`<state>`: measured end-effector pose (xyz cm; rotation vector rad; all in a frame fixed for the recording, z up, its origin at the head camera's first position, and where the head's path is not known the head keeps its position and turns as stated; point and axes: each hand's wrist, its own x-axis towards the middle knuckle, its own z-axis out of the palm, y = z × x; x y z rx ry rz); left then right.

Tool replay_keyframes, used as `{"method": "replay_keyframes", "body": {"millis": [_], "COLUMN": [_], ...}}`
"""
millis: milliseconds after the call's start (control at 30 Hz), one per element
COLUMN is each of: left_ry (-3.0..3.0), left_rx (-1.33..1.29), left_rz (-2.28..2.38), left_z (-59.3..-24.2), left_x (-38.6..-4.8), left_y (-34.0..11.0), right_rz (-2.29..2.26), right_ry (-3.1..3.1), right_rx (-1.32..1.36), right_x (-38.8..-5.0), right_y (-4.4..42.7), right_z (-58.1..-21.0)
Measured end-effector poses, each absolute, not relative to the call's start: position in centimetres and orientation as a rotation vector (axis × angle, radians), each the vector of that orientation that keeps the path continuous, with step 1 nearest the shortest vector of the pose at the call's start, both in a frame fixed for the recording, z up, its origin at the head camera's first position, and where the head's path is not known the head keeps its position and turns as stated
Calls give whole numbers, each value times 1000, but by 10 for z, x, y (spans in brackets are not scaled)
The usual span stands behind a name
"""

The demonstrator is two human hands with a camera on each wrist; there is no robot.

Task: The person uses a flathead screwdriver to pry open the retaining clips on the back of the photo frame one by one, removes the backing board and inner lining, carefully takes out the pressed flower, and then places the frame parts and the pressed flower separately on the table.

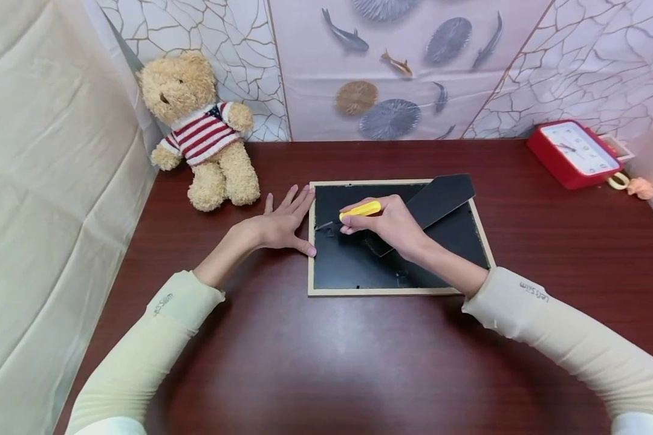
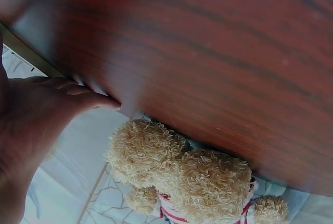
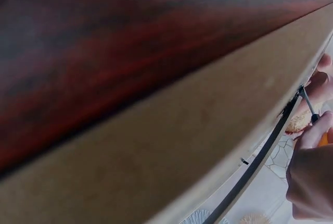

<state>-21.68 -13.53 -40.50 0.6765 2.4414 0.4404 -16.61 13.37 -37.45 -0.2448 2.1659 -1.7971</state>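
On a glossy red-brown table (image 1: 305,362) before a patterned backdrop (image 1: 305,109): pale-rimmed, black-backed frame (image 1: 350,263); left hand (image 1: 282,226), fingers spread, touching its edge; right hand (image 1: 394,225), fingers curled, gripping yellow-handled screwdriver (image 1: 366,209).

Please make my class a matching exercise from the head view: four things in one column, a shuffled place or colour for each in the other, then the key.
1. Screwdriver
2. Teddy
3. Clock
4. Left hand

A. Red, at the table's back right
B. Spread at the frame's left edge
C. Yellow-handled, held in the right hand
D. Furry, at the back left

Pairs: 1-C, 2-D, 3-A, 4-B
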Motion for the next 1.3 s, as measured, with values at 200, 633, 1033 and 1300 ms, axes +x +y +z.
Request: {"method": "replay_keyframes", "body": {"millis": [200, 633, 1033, 1300], "left_ry": [2442, 2428, 2447, 2447], "left_rx": [665, 676, 677, 676], "left_rz": [426, 467, 413, 423], "left_z": [-405, -407, -408, -411], "left_x": [-218, -218, -220, -220], "left_y": [-133, -135, -134, -134], "right_rz": [-1809, -1656, -1515, -1543], "right_ry": [2167, 2316, 2478, 2430], "right_rx": [-259, -382, -476, -458], "right_x": [-166, -173, -174, -177], "right_y": [132, 121, 109, 107], "right_z": [-373, -361, -354, -351]}}
